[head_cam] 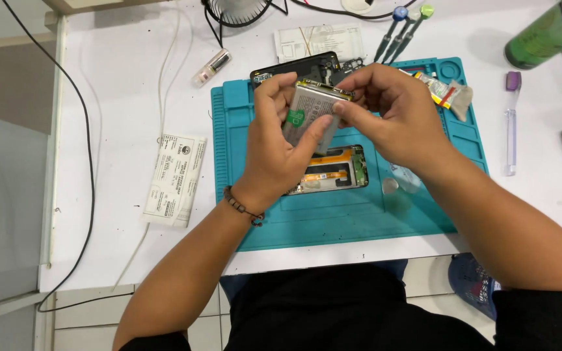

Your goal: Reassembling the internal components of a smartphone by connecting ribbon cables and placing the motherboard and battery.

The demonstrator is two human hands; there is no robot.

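A flat grey phone battery [308, 112] with a green mark is held up above a teal work mat [333, 214]. My left hand [280, 143] grips its left side and lower edge. My right hand [391, 114] pinches its top and right edge, thumb pressed on its face. Under the hands lies an opened phone body [333, 170] showing orange flex cable and green board, partly hidden by my left hand. A black phone back cover [297, 67] lies at the mat's top edge.
On the white table: a paper packet [175, 179] at left, a small glass vial [211, 67], several screwdrivers [399, 29], a glue tube [447, 95], a purple-capped pen tool [511, 123], a green bottle [544, 32], a fan base [237, 12], black and white cables.
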